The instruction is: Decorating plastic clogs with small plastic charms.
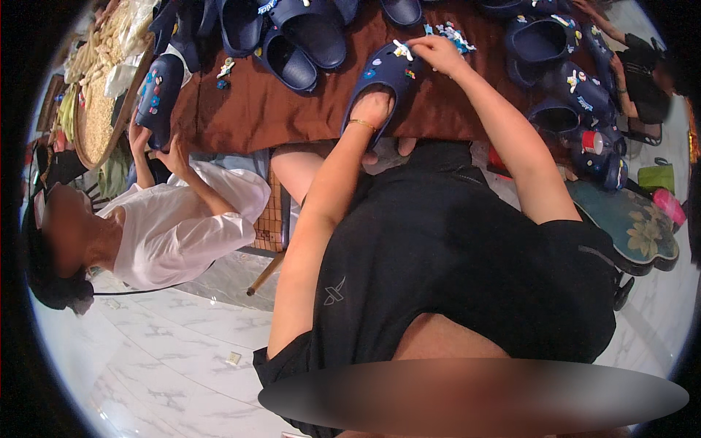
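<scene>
A navy blue clog (359, 89) with small coloured charms on its upper is in front of me, toe pointing away. My left hand (374, 107) reaches into its foot opening and holds it from inside, the fingers hidden. At the toe, my right hand (438, 57) is closed in a pinch, fingertips against a white charm (401, 50) on the clog. Beyond the right hand lies a small pile of blue and white charms (457, 36) on the brown cloth (241, 109).
More navy clogs (312, 33) lie at the table's far side, others (558, 87) at the right. At left, a person in a white shirt (168, 226) holds another clog (159, 95). Another person's arm (619, 77) shows far right. A green stool (621, 219) stands beside me.
</scene>
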### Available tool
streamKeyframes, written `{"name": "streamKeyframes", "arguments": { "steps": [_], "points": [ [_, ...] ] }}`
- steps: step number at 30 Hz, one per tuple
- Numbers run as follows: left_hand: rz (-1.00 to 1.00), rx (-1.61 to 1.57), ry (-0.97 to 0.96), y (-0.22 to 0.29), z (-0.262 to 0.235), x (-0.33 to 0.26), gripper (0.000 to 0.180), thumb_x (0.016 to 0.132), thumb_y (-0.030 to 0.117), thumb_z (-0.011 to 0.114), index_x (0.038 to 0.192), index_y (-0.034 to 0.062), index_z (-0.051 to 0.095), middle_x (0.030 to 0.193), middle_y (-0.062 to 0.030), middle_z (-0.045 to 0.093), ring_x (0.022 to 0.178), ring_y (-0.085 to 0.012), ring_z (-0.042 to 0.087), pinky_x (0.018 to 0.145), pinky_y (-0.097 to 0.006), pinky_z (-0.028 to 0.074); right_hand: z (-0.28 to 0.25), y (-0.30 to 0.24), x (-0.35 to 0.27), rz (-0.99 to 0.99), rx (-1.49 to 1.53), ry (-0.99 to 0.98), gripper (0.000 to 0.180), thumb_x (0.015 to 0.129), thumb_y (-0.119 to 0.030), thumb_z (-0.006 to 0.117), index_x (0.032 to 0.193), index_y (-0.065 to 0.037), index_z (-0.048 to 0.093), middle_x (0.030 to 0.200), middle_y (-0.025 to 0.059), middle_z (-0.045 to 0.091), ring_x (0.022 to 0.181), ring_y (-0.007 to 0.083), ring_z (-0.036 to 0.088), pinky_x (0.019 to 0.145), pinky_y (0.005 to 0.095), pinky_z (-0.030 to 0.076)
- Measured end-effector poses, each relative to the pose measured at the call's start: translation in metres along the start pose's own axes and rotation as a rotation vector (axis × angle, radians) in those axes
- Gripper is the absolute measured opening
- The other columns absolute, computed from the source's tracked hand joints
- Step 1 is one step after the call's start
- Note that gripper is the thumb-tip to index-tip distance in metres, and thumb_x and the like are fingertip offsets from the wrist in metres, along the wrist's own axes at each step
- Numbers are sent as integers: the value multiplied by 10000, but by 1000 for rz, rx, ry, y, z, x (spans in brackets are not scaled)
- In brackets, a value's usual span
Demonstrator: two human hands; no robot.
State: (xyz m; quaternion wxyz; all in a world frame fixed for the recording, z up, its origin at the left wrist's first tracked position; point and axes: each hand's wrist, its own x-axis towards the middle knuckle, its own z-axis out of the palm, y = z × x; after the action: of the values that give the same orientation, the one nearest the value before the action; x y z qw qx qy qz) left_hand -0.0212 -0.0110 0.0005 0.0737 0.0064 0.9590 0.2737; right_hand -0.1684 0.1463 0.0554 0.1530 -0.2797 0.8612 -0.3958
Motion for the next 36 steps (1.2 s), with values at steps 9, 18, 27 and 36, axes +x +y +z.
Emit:
{"name": "streamKeyframes", "arguments": {
  "steps": [9,18,27,36],
  "points": [
    [10,12,29,10,-4,-3,317,806,287,431,764,16,591,819,-205,582,777,-368,551,722,-446,434,-10,64,-41,119,-684,456,216,717,-200,559,918,-136,602,968,92,526,911,292,493,764,407,410],
    [0,42,54,4,4,-1,305,799,283,441,762,18,588,817,-198,584,778,-360,554,727,-439,437,-9,56,-47,56,-624,631,137,689,-151,590,823,-128,594,850,83,541,841,271,512,725,385,421],
    [69,25,89,6,2,0,307,800,274,438,754,8,582,785,-212,577,742,-373,552,706,-443,438,17,53,-51,-160,-551,433,66,699,-165,579,750,-133,606,784,65,532,824,253,513,702,388,416],
    [55,63,81,10,-3,-1,326,803,287,440,717,5,579,759,-213,576,722,-369,554,682,-449,441,-38,97,3,251,-506,610,222,765,-217,518,965,-156,592,978,101,542,923,305,494,802,413,402]
  ]
}}
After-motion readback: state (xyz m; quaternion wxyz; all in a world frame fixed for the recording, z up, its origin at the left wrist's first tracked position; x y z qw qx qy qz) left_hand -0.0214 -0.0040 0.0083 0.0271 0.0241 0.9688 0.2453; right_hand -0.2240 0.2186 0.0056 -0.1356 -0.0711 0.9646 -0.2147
